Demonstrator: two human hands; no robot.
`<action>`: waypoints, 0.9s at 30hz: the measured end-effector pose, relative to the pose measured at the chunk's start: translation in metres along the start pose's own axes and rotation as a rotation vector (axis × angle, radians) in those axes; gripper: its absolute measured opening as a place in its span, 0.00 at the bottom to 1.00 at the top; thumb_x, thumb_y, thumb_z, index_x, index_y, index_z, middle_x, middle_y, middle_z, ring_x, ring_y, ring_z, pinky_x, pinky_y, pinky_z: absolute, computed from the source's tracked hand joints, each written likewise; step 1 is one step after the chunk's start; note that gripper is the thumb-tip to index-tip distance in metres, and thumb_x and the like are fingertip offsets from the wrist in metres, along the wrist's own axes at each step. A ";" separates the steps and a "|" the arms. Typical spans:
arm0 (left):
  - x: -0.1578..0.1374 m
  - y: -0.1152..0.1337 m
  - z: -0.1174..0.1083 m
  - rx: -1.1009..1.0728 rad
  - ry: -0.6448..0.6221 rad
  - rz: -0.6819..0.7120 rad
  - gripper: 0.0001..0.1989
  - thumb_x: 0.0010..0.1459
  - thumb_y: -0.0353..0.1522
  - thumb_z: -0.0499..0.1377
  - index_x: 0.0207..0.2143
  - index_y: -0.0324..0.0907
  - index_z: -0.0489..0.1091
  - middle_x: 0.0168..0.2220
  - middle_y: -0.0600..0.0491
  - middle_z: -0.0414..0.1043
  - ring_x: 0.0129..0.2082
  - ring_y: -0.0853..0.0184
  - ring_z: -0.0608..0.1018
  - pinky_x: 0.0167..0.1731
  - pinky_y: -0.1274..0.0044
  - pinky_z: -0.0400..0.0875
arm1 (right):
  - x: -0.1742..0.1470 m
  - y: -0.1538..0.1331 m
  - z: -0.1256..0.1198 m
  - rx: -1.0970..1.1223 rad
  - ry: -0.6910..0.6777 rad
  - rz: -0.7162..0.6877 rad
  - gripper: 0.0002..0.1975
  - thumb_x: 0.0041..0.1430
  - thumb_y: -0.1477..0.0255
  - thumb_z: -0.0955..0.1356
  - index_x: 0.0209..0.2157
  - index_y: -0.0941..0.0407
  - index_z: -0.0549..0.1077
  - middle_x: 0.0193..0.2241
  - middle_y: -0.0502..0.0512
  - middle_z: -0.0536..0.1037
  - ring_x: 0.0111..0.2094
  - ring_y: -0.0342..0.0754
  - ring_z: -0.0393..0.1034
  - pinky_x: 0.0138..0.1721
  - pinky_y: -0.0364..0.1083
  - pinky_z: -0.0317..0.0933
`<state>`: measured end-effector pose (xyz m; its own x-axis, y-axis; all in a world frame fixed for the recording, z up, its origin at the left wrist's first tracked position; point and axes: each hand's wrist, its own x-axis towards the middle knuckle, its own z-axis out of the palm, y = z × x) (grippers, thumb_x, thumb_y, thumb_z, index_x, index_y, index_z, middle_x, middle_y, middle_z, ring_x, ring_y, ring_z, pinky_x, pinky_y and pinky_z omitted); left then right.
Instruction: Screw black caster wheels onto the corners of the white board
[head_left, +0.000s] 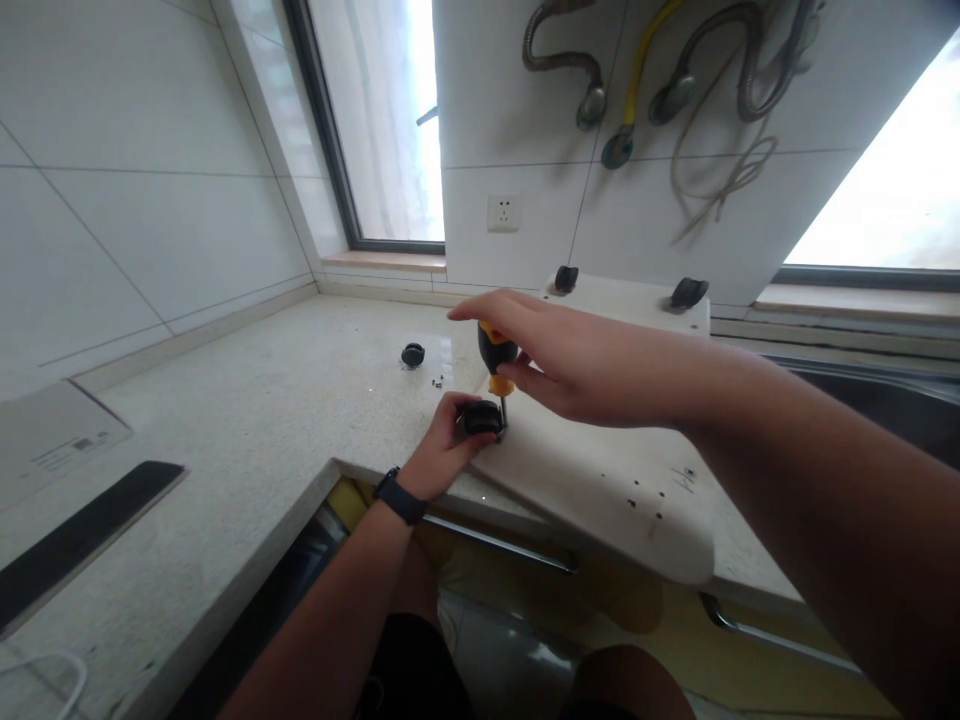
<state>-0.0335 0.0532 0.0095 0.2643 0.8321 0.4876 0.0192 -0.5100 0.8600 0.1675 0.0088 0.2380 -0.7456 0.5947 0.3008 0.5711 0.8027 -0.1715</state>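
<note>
The board (600,470) lies flat on the counter (247,420), its near rounded end jutting past the counter's front edge over the drawer handle (499,545); its far end runs up to the tiled wall (150,200). To the left the counter is wide and bare up to a spare foot (412,354) and a few small screws (436,381), with a dark strip (75,540) and a sheet of paper (45,440) well apart at the far left. To the right a sink (885,400) lies just beyond the board. The screwdriver (496,365) stands upright, long axis vertical, tip down at the board's near left corner beside a black foot (481,417). The right hand (570,365) is closed round its black-and-orange handle from above. The left hand (442,450), a watch (399,495) on its wrist, has its fingers pinched on that foot, pressing it to the board. Two more feet (688,292) sit on the board's far end. On the wall hang a socket (502,212) and hoses (637,90); bright windows (390,110) flank it.
</note>
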 end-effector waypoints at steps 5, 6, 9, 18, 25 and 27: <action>-0.001 0.002 -0.001 0.007 0.005 -0.020 0.23 0.63 0.38 0.69 0.56 0.46 0.64 0.54 0.45 0.70 0.58 0.53 0.73 0.64 0.54 0.64 | 0.007 0.005 -0.006 -0.131 0.064 0.059 0.19 0.62 0.71 0.73 0.55 0.49 0.75 0.44 0.54 0.84 0.40 0.54 0.78 0.37 0.51 0.65; 0.000 0.001 -0.001 0.004 0.000 -0.026 0.23 0.64 0.38 0.69 0.56 0.46 0.64 0.55 0.45 0.70 0.58 0.53 0.73 0.64 0.54 0.64 | 0.010 0.004 -0.005 -0.179 0.081 0.078 0.16 0.60 0.69 0.75 0.50 0.50 0.76 0.40 0.54 0.84 0.37 0.54 0.77 0.35 0.51 0.64; 0.000 -0.001 -0.001 -0.012 -0.016 -0.038 0.24 0.64 0.39 0.69 0.56 0.46 0.63 0.56 0.45 0.71 0.58 0.54 0.74 0.63 0.55 0.65 | 0.016 -0.002 0.000 -0.296 0.128 0.136 0.16 0.57 0.61 0.78 0.42 0.53 0.76 0.35 0.55 0.81 0.34 0.54 0.75 0.33 0.50 0.61; 0.002 0.000 -0.001 -0.016 -0.010 -0.035 0.24 0.63 0.39 0.70 0.54 0.46 0.64 0.54 0.45 0.71 0.56 0.54 0.74 0.62 0.53 0.65 | 0.007 -0.004 0.000 0.098 -0.012 0.073 0.26 0.68 0.73 0.67 0.66 0.52 0.64 0.61 0.61 0.78 0.54 0.55 0.75 0.48 0.52 0.69; 0.001 -0.003 -0.001 -0.040 -0.018 -0.045 0.24 0.62 0.39 0.71 0.54 0.47 0.64 0.54 0.47 0.71 0.56 0.55 0.75 0.62 0.55 0.66 | 0.017 -0.012 0.007 -0.124 0.113 0.202 0.13 0.63 0.68 0.74 0.48 0.53 0.74 0.40 0.57 0.82 0.39 0.56 0.76 0.37 0.51 0.63; 0.001 -0.002 -0.001 -0.043 -0.017 -0.047 0.24 0.61 0.39 0.71 0.54 0.47 0.64 0.54 0.47 0.71 0.55 0.55 0.75 0.62 0.56 0.67 | 0.022 -0.018 0.008 -0.169 0.115 0.255 0.14 0.63 0.66 0.75 0.47 0.55 0.74 0.40 0.59 0.82 0.39 0.56 0.75 0.36 0.50 0.62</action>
<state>-0.0340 0.0554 0.0081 0.2801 0.8512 0.4439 -0.0095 -0.4600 0.8879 0.1382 0.0079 0.2398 -0.5332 0.7591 0.3735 0.7907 0.6042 -0.0992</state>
